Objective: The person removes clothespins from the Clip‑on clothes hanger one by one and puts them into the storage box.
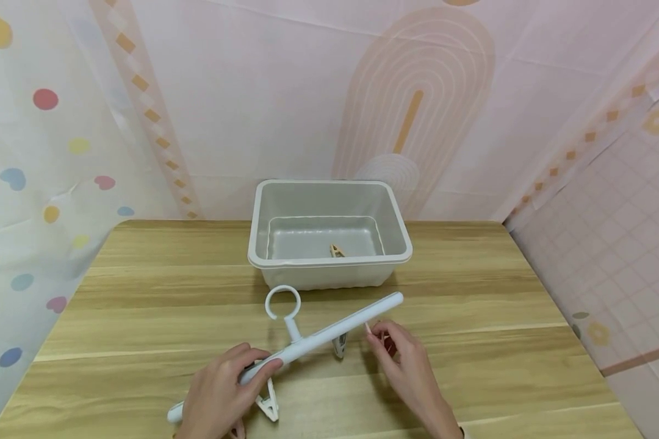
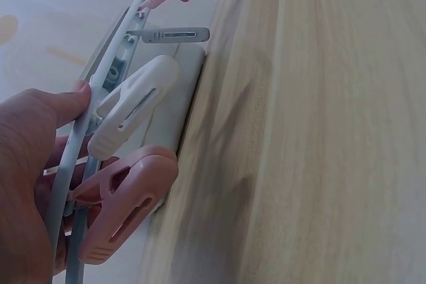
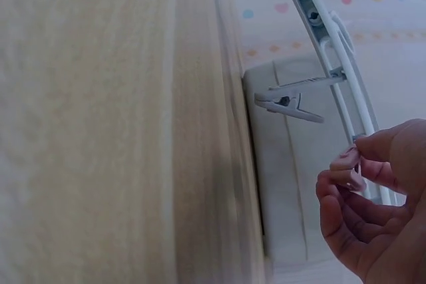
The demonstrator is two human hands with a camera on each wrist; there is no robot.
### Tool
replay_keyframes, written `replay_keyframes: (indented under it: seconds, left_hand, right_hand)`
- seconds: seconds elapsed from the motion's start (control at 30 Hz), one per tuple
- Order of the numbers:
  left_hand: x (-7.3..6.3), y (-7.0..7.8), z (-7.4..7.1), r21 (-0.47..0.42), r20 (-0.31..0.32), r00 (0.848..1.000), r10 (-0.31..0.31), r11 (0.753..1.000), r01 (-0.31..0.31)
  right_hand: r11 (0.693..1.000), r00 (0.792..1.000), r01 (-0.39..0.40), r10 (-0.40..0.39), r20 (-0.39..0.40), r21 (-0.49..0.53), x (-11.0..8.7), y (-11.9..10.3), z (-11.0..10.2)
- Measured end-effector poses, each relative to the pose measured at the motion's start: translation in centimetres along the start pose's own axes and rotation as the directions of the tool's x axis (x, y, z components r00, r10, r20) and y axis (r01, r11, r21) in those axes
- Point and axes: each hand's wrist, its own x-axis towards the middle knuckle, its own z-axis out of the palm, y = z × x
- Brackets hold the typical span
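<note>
A pale blue clip hanger [image 1: 329, 334] is held slantwise over the table, its ring-shaped hook [image 1: 299, 297] pointing away from me. My left hand [image 1: 219, 390] grips the bar left of the hook, thumb on top and fingers beneath. From the bar's underside hang a pink clip [image 2: 133, 194], a white clip [image 2: 136, 104] and a grey clip [image 2: 176, 34]. Close to the bar's right end, my right hand [image 1: 409, 366] pinches another pink clip [image 3: 347, 167] between thumb and fingers, its top right at the hanger's underside.
Behind the hanger stands a light grey plastic bin [image 1: 329, 277] with a small tan clip [image 1: 337, 250] inside it. The wooden table [image 1: 500, 329] backs onto a patterned cloth [image 1: 285, 91], and similar cloth hangs along both sides.
</note>
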Motion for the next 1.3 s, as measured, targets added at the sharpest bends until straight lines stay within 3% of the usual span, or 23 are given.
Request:
replay_keyframes:
  seconds: [0.57,0.87,1.1,1.3]
  left_hand:
    - [-0.1,-0.1,0.2,-0.011,0.018,0.999,-0.034,0.999,0.034]
    - [-0.1,-0.1,0.2,-0.033,0.034,0.998,-0.054,0.998,0.055]
    - [0.0,-0.1,0.3,-0.033,0.033,0.998,-0.050,0.998,0.052]
    - [0.0,0.0,0.3,-0.029,0.030,0.999,-0.040,0.999,0.041]
  right_hand:
    - [0.994,0.999,-0.041,0.040,0.004,0.101,-0.1,-0.1,-0.3]
    - [0.965,0.984,-0.177,0.168,0.063,0.192,0.0,-0.4,-0.7]
    - [0.920,0.958,-0.287,0.267,0.107,0.266,0.3,-0.7,-1.0]
    - [0.910,0.945,-0.323,0.297,0.134,0.262,0.5,-0.6,-1.0]
